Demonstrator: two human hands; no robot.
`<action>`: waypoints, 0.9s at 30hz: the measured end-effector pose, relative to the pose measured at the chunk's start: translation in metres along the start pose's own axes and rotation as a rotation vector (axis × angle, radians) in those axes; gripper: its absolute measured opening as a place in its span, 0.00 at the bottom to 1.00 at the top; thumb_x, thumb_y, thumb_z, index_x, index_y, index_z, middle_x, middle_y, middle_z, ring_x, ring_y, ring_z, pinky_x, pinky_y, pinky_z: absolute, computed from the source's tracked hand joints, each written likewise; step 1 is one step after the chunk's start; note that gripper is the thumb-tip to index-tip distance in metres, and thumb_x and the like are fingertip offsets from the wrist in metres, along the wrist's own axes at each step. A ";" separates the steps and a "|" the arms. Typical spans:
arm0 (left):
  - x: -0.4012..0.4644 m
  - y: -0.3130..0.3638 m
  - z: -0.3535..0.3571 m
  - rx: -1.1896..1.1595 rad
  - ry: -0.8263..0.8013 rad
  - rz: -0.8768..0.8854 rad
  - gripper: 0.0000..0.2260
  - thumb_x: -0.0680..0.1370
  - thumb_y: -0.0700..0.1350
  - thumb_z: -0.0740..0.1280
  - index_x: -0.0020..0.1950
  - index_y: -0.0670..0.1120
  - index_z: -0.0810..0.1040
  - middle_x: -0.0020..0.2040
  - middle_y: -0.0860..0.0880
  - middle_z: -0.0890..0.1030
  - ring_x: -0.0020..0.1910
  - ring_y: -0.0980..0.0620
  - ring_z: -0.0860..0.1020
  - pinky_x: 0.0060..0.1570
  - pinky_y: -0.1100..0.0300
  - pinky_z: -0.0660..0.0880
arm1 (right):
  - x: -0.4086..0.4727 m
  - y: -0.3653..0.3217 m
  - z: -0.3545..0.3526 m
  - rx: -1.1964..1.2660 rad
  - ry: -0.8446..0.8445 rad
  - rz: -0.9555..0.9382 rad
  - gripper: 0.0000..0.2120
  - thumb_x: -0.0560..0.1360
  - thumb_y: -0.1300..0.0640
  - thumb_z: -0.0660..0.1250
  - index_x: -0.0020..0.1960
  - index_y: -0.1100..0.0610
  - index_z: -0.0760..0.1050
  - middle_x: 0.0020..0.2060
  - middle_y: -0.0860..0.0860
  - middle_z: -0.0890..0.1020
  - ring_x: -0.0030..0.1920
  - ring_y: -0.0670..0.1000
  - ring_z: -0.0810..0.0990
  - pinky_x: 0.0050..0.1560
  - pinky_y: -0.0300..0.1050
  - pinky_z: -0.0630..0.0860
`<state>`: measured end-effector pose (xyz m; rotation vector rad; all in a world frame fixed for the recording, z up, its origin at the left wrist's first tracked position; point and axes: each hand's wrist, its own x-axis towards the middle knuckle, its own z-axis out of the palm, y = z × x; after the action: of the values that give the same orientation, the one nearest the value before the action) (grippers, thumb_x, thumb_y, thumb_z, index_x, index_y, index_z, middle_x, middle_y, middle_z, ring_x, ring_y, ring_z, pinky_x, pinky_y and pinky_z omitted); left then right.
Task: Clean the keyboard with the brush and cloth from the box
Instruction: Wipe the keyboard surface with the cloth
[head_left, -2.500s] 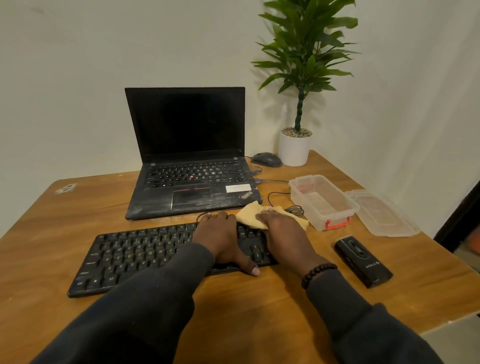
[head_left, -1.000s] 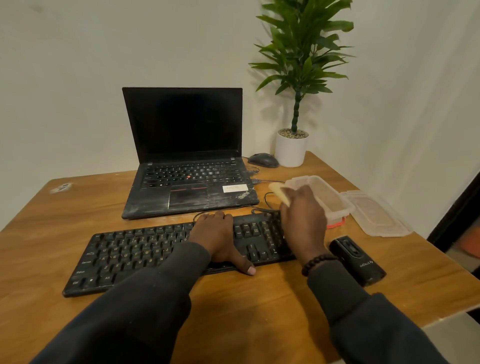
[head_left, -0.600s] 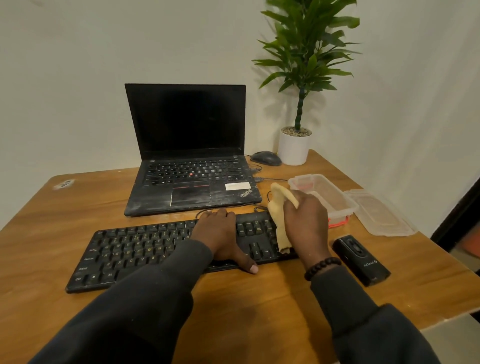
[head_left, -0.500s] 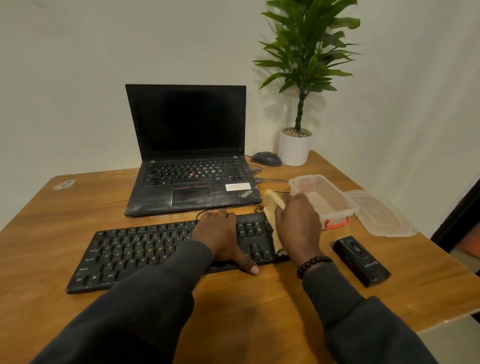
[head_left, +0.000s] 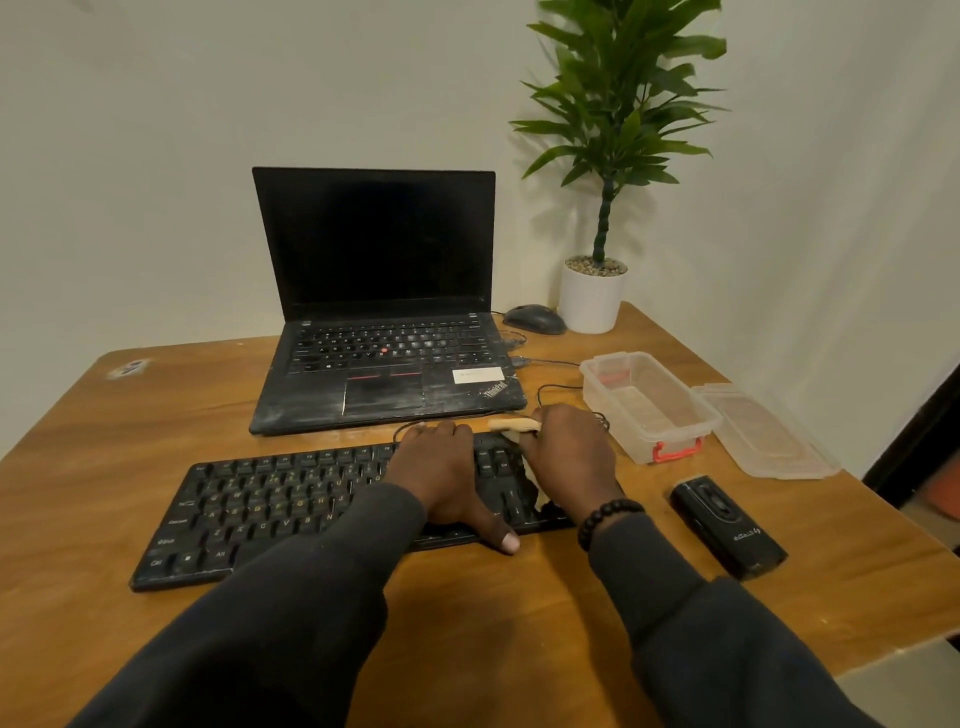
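A black keyboard (head_left: 270, 504) lies across the wooden table in front of me. My left hand (head_left: 441, 473) rests flat on its right half, thumb over the near edge. My right hand (head_left: 569, 457) holds a yellow cloth (head_left: 511, 426) against the keyboard's right end; only strips of the cloth show at the fingertips and beside the palm. The clear plastic box (head_left: 649, 402) with red clasp stands open to the right, its lid (head_left: 763, 431) beside it. No brush is visible.
An open black laptop (head_left: 382, 364) sits behind the keyboard, with a mouse (head_left: 535, 318) and a white potted plant (head_left: 592, 296) at the back right. A black rectangular device (head_left: 727, 525) lies right of the keyboard. Cables run between laptop and box.
My right hand lifted the cloth off the keyboard toward the box, then brought it back down onto the keyboard's right end. The left hand has stayed in place.
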<state>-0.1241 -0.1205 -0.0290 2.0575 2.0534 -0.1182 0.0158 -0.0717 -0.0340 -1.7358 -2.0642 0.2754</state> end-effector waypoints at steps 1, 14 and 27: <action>0.000 0.000 0.000 -0.035 0.007 0.000 0.59 0.57 0.71 0.77 0.77 0.44 0.57 0.74 0.43 0.68 0.72 0.43 0.66 0.74 0.47 0.59 | 0.001 -0.005 0.004 0.000 -0.022 -0.008 0.08 0.76 0.51 0.67 0.49 0.55 0.81 0.41 0.51 0.81 0.43 0.52 0.80 0.39 0.44 0.76; -0.011 0.003 -0.003 -0.196 0.014 -0.061 0.68 0.58 0.67 0.79 0.80 0.42 0.38 0.78 0.41 0.62 0.78 0.40 0.57 0.76 0.49 0.52 | 0.008 -0.005 -0.004 -0.258 0.053 -0.215 0.06 0.77 0.51 0.66 0.49 0.53 0.80 0.43 0.50 0.80 0.40 0.49 0.76 0.38 0.43 0.73; -0.009 -0.003 0.005 -0.216 0.034 -0.060 0.70 0.57 0.71 0.77 0.80 0.41 0.37 0.82 0.42 0.46 0.80 0.42 0.43 0.76 0.49 0.38 | 0.014 -0.001 0.000 -0.209 0.020 -0.182 0.06 0.76 0.52 0.66 0.47 0.52 0.80 0.40 0.49 0.81 0.41 0.50 0.79 0.38 0.43 0.75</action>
<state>-0.1268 -0.1307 -0.0320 1.8815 2.0486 0.1237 0.0131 -0.0585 -0.0305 -1.6412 -2.2869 -0.0133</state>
